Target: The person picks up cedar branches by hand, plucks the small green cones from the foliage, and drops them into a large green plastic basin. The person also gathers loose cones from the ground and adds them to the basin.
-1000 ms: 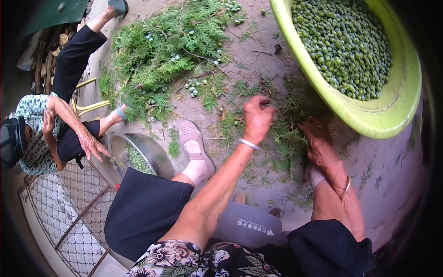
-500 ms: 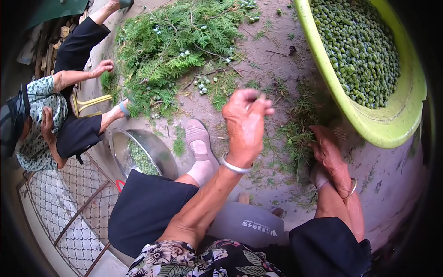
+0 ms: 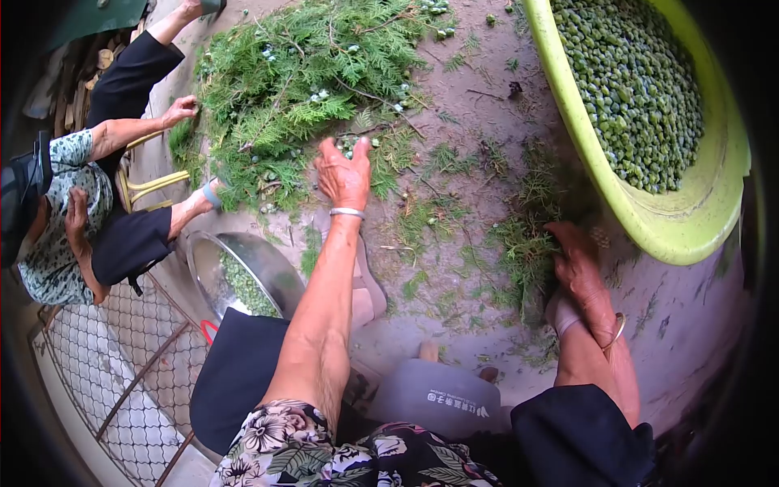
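Observation:
My left hand [image 3: 344, 174] reaches over the lower edge of a pile of green conifer branches [image 3: 284, 89]. Its thumb and fingers are spread around small pale green cones [image 3: 349, 146] on the ground. At the right, my right hand [image 3: 580, 264] hangs low beside my foot, its fingertips at the edge of some loose green sprigs [image 3: 519, 243]. The fingers are partly hidden, and whether they hold anything cannot be made out. A large yellow-green tub [image 3: 649, 219] full of green cones [image 3: 633, 89] stands above it.
Another person [image 3: 73, 187] sits at the left, one hand [image 3: 180, 110] by the pile. A metal bowl [image 3: 284, 272] with green pieces stands near my knee. There is also a yellow stool [image 3: 158, 187], a wire mesh panel [image 3: 130, 349] and my shoe [image 3: 373, 292].
My left hand has moved left and forward from above the bare ground to the cones by the pile, and its fingers have opened. My right hand has hardly moved.

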Demonstrator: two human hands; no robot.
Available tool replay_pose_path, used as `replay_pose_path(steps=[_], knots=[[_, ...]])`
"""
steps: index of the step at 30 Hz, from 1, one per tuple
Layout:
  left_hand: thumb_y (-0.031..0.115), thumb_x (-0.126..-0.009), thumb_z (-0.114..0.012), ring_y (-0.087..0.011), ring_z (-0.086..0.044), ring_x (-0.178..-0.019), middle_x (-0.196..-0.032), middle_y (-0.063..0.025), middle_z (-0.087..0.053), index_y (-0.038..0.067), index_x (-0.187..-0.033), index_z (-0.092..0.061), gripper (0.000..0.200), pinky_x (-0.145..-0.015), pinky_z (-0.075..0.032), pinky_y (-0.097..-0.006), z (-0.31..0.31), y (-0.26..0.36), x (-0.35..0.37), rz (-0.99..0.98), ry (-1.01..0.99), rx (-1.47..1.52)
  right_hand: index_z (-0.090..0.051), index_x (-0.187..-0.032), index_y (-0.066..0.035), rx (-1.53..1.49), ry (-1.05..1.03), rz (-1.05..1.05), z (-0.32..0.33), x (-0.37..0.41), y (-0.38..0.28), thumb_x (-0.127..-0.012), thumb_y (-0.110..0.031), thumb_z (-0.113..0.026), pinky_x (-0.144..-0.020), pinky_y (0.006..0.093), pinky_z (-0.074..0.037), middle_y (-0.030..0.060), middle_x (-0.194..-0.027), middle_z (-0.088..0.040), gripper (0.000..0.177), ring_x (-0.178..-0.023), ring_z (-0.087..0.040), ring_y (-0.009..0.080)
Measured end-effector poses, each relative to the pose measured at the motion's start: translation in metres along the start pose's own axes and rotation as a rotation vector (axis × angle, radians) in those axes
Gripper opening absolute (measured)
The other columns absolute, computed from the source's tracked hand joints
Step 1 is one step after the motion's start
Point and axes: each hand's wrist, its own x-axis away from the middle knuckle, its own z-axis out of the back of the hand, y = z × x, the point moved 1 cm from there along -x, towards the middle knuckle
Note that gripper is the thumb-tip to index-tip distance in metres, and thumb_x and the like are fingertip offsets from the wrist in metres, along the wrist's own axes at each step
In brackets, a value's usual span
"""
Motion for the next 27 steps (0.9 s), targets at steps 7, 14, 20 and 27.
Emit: replay_pose_path(steps=[7, 14, 20, 27], knots=[[0.028, -0.077, -0.071, -0.0384, -0.055, -0.085, -0.092, -0.0232, -0.057, 0.001, -0.109, -0.05, 0.047, -0.072, -0.046, -0.0468, -0.025, -0.002, 0.001, -0.169, 0.101, -0.006, -0.056, -0.11, -0.007, -0.001, 0.007, -0.014, 0.0, 0.0, 0.001, -0.063, 0.004, -0.057, -0.087, 0.0418, -0.044, 0.0142, -0.106, -0.058, 0.048, -0.101, -0.054, 0.0355], [0.011, -0.082, -0.063, -0.0317, -0.059, -0.081, -0.088, -0.016, -0.059, -0.001, -0.103, -0.055, 0.026, -0.067, -0.049, -0.0399, -0.023, -0.012, -0.001, -0.422, 0.165, 0.054, -0.057, -0.109, -0.007, -0.055, 0.027, 0.015, -0.001, 0.004, 0.006, -0.063, 0.004, -0.053, -0.087, 0.0417, -0.044, 0.015, -0.105, -0.058, 0.048, -0.1, -0.054, 0.0358], [0.012, -0.085, -0.06, -0.015, -0.055, -0.058, -0.079, -0.0065, -0.064, 0.004, -0.098, -0.062, 0.016, -0.043, -0.042, -0.0299, 0.033, 0.012, 0.016, 0.55, -0.487, 1.559, -0.057, -0.11, -0.006, -0.11, 0.012, 0.014, 0.001, 0.005, 0.009, -0.061, 0.005, -0.052, -0.088, 0.0418, -0.043, 0.0153, -0.106, -0.058, 0.05, -0.101, -0.054, 0.0356], [0.025, -0.086, -0.056, -0.0283, -0.054, -0.084, -0.106, -0.0195, -0.058, 0.003, -0.106, -0.06, 0.03, -0.065, -0.046, -0.0363, 0.039, 0.047, 0.061, 0.797, -1.146, 2.19, -0.057, -0.111, -0.007, -0.186, 0.026, 0.024, -0.001, 0.009, 0.016, -0.06, 0.006, -0.052, -0.09, 0.0409, -0.043, 0.0153, -0.108, -0.058, 0.053, -0.102, -0.053, 0.0355]])
